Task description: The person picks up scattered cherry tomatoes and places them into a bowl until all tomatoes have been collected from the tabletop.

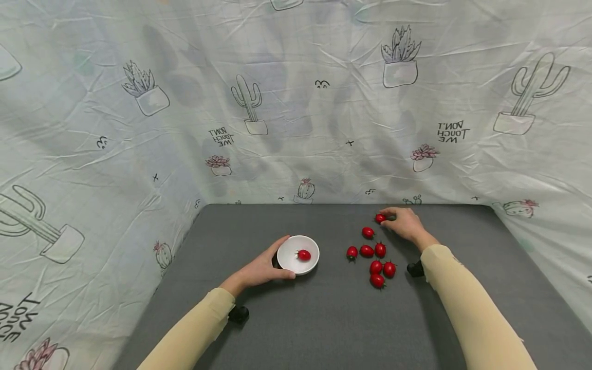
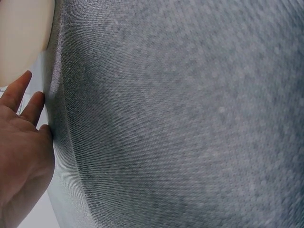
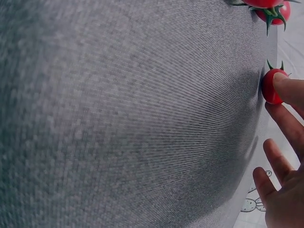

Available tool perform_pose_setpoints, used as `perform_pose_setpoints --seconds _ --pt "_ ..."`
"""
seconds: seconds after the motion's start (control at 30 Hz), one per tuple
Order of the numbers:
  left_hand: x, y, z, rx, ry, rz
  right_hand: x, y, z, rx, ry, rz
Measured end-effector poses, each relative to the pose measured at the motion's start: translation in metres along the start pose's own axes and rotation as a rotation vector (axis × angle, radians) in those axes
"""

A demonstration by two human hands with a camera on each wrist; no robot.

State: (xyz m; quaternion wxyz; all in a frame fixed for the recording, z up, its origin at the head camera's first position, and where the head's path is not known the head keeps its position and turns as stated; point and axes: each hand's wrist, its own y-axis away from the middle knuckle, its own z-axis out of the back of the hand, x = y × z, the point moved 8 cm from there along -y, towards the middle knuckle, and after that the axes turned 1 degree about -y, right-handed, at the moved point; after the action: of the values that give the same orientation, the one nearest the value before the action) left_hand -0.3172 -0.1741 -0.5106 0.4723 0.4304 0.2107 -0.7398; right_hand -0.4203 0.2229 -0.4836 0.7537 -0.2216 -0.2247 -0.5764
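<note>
My left hand grips a small white bowl from its left side, thumb at the near edge and fingers at the far edge. One red cherry tomato lies inside it. In the left wrist view, part of the pale bowl shows above the fingers. Toward the table's back edge, my right hand pinches another cherry tomato between thumb and index finger. The right wrist view shows this tomato low against the grey surface, green stem up, with the other fingers spread apart.
Several more cherry tomatoes lie loosely grouped on the grey table, between the bowl and the right forearm. A pale curtain with cactus drawings hangs behind the table and along its sides.
</note>
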Motion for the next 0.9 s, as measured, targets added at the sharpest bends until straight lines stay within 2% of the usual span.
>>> perform_pose_setpoints --seconds 0.3,0.63,0.9 --pt "0.0015 -0.0026 -0.0002 -0.003 -0.028 0.016 -0.0004 -0.0022 -0.0003 -0.006 0.012 -0.005" --pt "-0.0013 -0.0041 -0.0009 -0.008 -0.015 0.011 -0.0034 -0.0003 0.0003 -0.018 -0.001 -0.001" --pt "-0.0028 -0.0033 -0.0003 -0.017 0.002 0.014 0.0030 -0.0014 0.0064 -0.026 -0.028 0.052"
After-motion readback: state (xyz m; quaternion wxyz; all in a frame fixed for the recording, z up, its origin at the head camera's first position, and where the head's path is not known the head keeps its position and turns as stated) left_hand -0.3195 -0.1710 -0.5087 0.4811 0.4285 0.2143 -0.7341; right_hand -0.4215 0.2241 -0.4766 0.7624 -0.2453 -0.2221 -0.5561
